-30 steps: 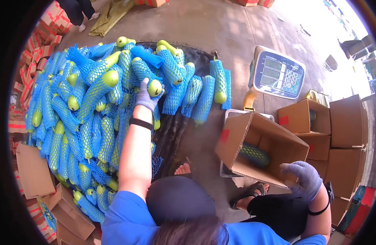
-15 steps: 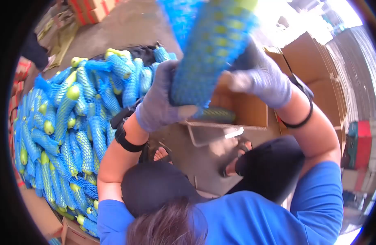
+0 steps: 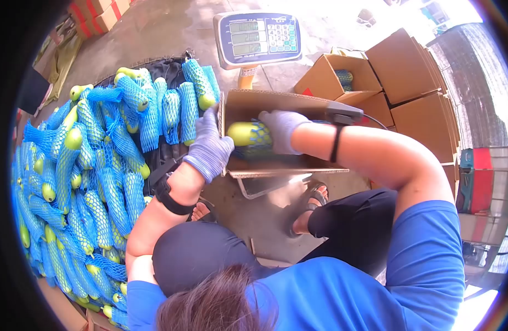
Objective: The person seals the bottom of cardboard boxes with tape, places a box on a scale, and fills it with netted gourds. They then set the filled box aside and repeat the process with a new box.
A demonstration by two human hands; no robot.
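A pale green gourd (image 3: 244, 134) in a blue foam net lies inside an open cardboard box (image 3: 287, 101), its bare end toward the left wall. My gloved right hand (image 3: 286, 130) is closed around its netted part, with the fingers partly hidden. At the box's left edge, my gloved left hand (image 3: 211, 144) grips the cardboard wall, thumb on the near side. The box appears to rest on a scale whose display (image 3: 259, 39) stands behind it. To my left is a large heap of netted gourds (image 3: 113, 193).
A second open box (image 3: 342, 74) holding a netted gourd stands at the back right, beside upright cardboard sheets (image 3: 405, 71). Red and teal crates (image 3: 480, 176) are at far right. Taped cartons (image 3: 99, 16) sit at the back left. A cable runs from my right wrist.
The netted gourd, held up between both hands before, is now down in the box under my right hand. My left hand has moved to the box edge, and the scale display has come into view.
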